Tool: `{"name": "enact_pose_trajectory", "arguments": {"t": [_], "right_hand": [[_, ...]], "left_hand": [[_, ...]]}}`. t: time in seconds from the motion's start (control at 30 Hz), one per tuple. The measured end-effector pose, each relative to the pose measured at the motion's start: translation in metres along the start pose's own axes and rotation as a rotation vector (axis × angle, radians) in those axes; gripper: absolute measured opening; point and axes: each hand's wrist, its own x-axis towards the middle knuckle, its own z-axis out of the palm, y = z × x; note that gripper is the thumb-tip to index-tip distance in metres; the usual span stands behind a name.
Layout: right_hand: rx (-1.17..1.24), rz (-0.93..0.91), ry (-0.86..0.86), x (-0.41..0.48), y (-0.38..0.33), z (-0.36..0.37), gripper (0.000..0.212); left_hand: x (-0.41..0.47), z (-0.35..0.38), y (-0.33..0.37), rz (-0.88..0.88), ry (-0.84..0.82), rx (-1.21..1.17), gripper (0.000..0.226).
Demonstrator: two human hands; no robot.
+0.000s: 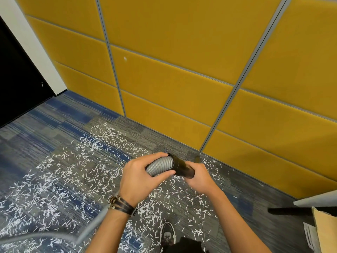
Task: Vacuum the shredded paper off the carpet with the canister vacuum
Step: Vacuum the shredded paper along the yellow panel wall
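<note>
L hand (pixel 140 178) grips the grey ribbed hose (pixel 160 166) of the vac. Its fingers curl over the top and the thumb goes underneath, right where the hose joins a black tube (pixel 180 166). R hand (pixel 198 177) holds that tube from the right side w/ fingers wrapped round it. The tube's far tip is blurred and partly hidden behind the hand, so can't tell its shape. Hands sit close together at mid-scene, raised above the floor, w/ hose on the left and tube on the right in one line. A blurred grey length of hose also sweeps across near left, under the L forearm. Dark bracelets (pixel 120 203) w/ beads ring the L wrist.

Shredded paper (pixel 54 179) lies in short white strips all over the carpet (pixel 45 125). It's thickest at left and near, also directly below the hands, and thinner toward the far side. A few strips lie along the wall base at right. Carpet is grey and blue striped tiles.

Yellow padded wall panels (pixel 173 79) w/ grey metal strips fill the far and right sides. A black door (pixel 16 79) w/ a white frame stands far left. A black-and-white shoe (pixel 167 234) shows at near centre. A cardboard box (pixel 324 227) sits in the near right corner w/ white sheets beside it, and a black bar (pixel 284 211) lies just left of it under a pale board.
</note>
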Motion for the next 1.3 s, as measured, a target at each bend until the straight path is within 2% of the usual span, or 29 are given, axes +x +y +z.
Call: {"name": "enact_pose_trajectory", "arguments": {"t": [0.1, 0.33, 0.43, 0.6, 0.7, 0.87, 1.2, 1.3], "right_hand": [[-0.02, 0.019, -0.035, 0.004, 0.008, -0.001, 0.018], [-0.037, 0.048, -0.009, -0.001, 0.019, 0.0, 0.022], [-0.079, 0.026, -0.052, 0.003, 0.016, -0.01, 0.036], [-0.171, 0.066, -0.146, -0.006, 0.037, -0.022, 0.025], [-0.192, 0.095, -0.141, -0.017, 0.046, -0.024, 0.033], [-0.238, 0.16, -0.133, -0.025, 0.062, -0.027, 0.022], [-0.225, 0.089, -0.165, 0.011, 0.043, -0.021, 0.034], [-0.219, 0.04, -0.185, 0.018, 0.036, -0.014, 0.024]], "left_hand": [[-0.002, 0.014, -0.007, -0.034, -0.036, 0.016, 0.066], [0.001, 0.022, -0.018, -0.084, -0.044, -0.062, 0.057], [-0.002, 0.025, -0.025, -0.117, -0.041, -0.075, 0.056], [-0.011, 0.043, -0.03, -0.141, -0.15, -0.102, 0.049], [-0.012, 0.054, -0.031, -0.138, -0.182, -0.097, 0.047], [-0.013, 0.066, -0.039, -0.155, -0.218, -0.076, 0.049], [-0.004, 0.054, -0.045, -0.157, -0.085, -0.022, 0.047], [-0.006, 0.042, -0.048, -0.149, -0.051, -0.023, 0.044]]}}
